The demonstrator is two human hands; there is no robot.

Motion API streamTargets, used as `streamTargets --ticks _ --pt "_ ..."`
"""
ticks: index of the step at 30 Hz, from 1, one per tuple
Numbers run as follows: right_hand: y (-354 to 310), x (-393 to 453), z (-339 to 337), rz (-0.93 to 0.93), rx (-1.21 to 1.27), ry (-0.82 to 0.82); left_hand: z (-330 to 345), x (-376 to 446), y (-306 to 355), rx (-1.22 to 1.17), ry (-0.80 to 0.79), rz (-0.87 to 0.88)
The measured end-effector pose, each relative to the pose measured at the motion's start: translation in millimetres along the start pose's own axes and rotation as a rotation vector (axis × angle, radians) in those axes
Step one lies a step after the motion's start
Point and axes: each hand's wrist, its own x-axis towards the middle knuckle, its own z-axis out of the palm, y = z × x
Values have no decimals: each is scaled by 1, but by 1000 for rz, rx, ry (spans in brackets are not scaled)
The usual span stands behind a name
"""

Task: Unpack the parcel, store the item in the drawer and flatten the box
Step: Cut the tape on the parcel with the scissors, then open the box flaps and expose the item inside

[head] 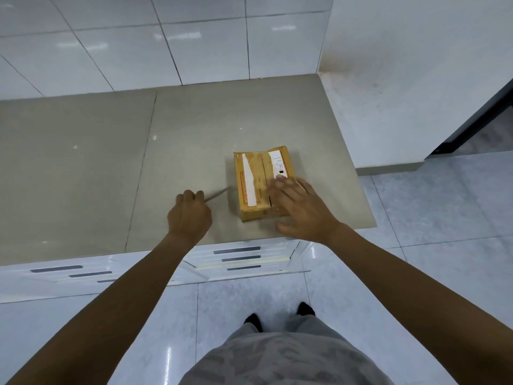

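A small brown cardboard parcel (255, 184) with white label strips lies on the beige countertop (111, 162) near its right front corner. My right hand (301, 207) rests flat, fingers spread, on the parcel's near right part. My left hand (190, 215) is closed around a thin blade-like tool (219, 194), blurred, whose tip points at the parcel's left side. Below the counter's front edge are white drawers (241, 258) with dark handle slots, all closed.
A tiled wall rises behind the counter and a white wall stands at its right end. More drawers (69, 272) sit at the lower left. The counter's right edge drops to a grey tiled floor, where my feet stand.
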Motion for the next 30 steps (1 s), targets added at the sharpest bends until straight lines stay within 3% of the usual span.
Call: streamTargets --ticks 2,7,13,18,23,30 --pt "-1 -9 8 -41 -116 -46 5 2 10 -6 -69 -25" --pt "1 -2 14 -75 -246 25 8 3 23 49 -195 -29" --pt "7 -4 16 -133 -322 99 0 6 26 -130 -18 112" --pt "-1 0 10 -123 -192 166 -1 13 37 -416 -87 152" --pt "-15 -2 2 136 205 256 4 14 49 -831 -343 143" --pt "-17 -20 2 280 184 237 6 9 83 -1004 -510 217"
